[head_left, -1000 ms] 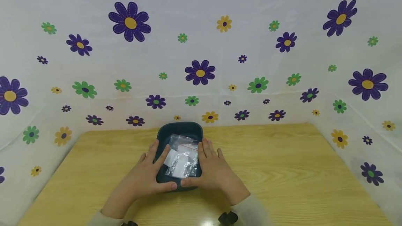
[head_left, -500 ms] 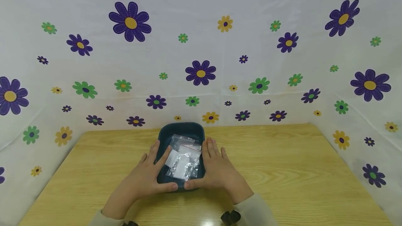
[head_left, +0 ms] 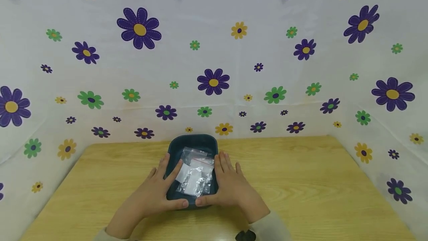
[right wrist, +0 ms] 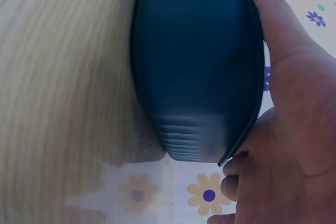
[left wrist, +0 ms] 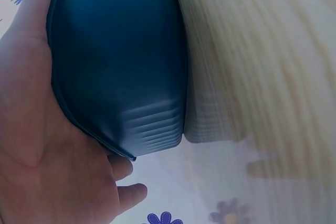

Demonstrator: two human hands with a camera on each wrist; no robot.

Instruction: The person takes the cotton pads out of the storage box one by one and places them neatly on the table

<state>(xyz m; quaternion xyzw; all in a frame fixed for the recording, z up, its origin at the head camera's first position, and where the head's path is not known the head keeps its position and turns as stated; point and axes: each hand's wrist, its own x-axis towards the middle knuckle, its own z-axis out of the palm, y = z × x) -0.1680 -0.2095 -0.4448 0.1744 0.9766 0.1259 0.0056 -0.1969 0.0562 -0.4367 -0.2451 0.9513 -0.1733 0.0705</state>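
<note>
A dark teal plastic bin (head_left: 197, 141) with rounded corners stands on the table. Inside it lies a loose pile of clear zip bags (head_left: 195, 179) with white pieces in or among them. My left hand (head_left: 152, 194) rests along the bin's left rim, fingers extended forward and thumb across the front rim. Mirroring it, my right hand (head_left: 232, 187) lies on the right rim, its thumb pointing inward close to the other thumb. Both wrist views show the bin's smooth outer wall (left wrist: 121, 40) with ridges toward one end, and the palms against the rim.
The light wood-grain table (head_left: 291, 181) extends to both sides of the bin. A white cloth (head_left: 187, 62) printed with purple, green and yellow flowers hangs behind and at both sides. The bin's far end is close to the back cloth.
The head view has tipped up slightly, so everything appears a little lower. The right hand has shifted a touch to the right; both hands stay on the bin's rim.
</note>
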